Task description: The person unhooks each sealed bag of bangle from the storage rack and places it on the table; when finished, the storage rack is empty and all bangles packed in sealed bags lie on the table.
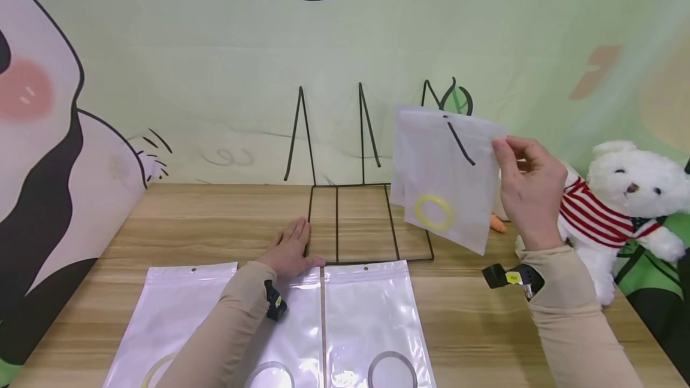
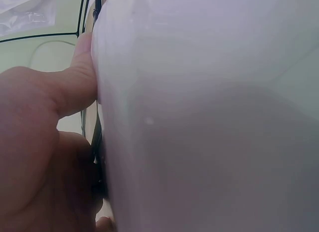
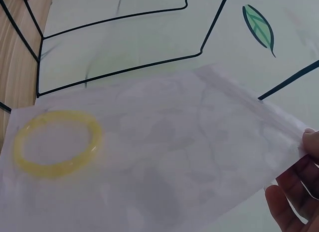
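A black wire rack (image 1: pixel 363 136) stands against the backdrop, with three tall prongs. From its right prong (image 1: pixel 460 144) hangs a translucent zip bag (image 1: pixel 469 196) containing a yellow ring (image 3: pixel 95 134), probably a bangle; another bag (image 1: pixel 398 160) shows behind it. My right hand (image 1: pixel 532 187) pinches the front bag's upper right edge between thumb and fingers. The left hand (image 1: pixel 290 250) lies with fingers extended at the rack base's front left corner. Below it is a flat bag (image 1: pixel 302 322); in the left wrist view, a blurred whitish surface (image 2: pixel 209 117) fills the right side.
Bags with rings lie flat along the front of the wooden table (image 1: pixel 463 340), including a left bag (image 1: pixel 178 304) and a right bag (image 1: pixel 366 316). A white teddy bear (image 1: pixel 604 226) in a striped shirt sits at the right. A small orange object (image 1: pixel 498 224) is near it.
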A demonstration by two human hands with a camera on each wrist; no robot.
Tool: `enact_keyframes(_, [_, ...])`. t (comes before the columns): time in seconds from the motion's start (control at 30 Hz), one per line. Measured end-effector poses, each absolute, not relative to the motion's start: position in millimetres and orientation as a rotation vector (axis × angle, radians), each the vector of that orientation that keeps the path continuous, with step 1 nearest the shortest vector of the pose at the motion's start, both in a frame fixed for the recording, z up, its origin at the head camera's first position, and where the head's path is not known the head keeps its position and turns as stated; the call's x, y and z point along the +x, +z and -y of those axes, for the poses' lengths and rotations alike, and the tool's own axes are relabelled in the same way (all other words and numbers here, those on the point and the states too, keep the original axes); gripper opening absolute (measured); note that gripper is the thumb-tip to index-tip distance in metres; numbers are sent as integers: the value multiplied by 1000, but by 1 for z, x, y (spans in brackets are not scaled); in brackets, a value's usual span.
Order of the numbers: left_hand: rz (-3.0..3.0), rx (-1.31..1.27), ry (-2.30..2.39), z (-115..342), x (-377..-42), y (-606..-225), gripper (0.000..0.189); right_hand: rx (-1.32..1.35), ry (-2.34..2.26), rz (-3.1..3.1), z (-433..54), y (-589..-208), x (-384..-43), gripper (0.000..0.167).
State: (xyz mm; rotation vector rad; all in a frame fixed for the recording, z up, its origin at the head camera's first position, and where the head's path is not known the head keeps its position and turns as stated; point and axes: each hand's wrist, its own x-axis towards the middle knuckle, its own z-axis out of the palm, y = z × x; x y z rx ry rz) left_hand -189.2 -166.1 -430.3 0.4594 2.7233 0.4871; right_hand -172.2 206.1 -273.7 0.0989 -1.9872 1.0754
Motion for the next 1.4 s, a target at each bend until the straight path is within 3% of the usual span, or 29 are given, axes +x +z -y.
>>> enact_keyframes(0.9, [-2719, 449, 472, 167, -188, -431, 95, 104, 1053, 1948, -209, -271, -154, 21])
enact_keyframes(1.4, [-2724, 450, 474, 165, -189, -430, 95, 94, 1044, 1950, -212, -271, -142, 29])
